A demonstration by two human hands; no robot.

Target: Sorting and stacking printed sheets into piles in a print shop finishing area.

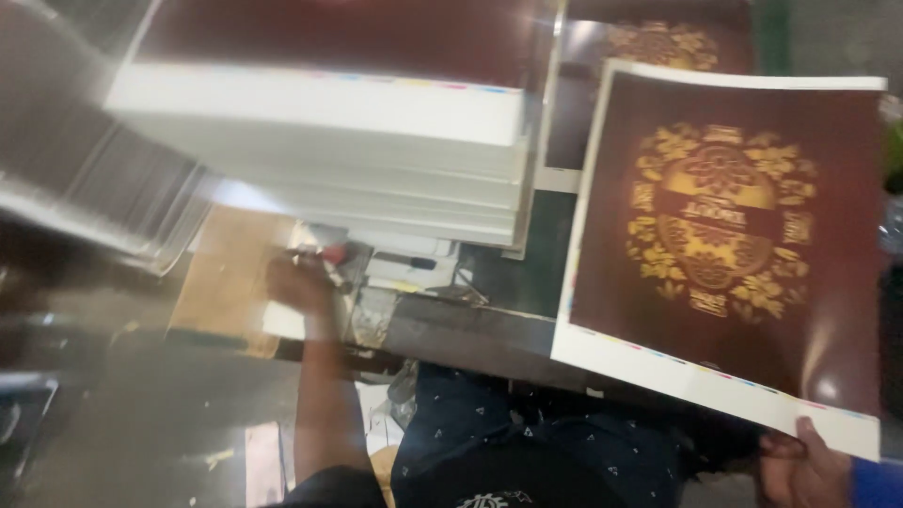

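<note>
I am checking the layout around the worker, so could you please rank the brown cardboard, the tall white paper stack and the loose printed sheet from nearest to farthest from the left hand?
1. Brown cardboard: just left of the left hand.
2. Paper stack: above the hand, farther up the bench.
3. Printed sheet: far right, its lower corner pinched by the right hand.

A dark green worktop stands above a dim grey floor, lit glaringly from overhead.
</note>
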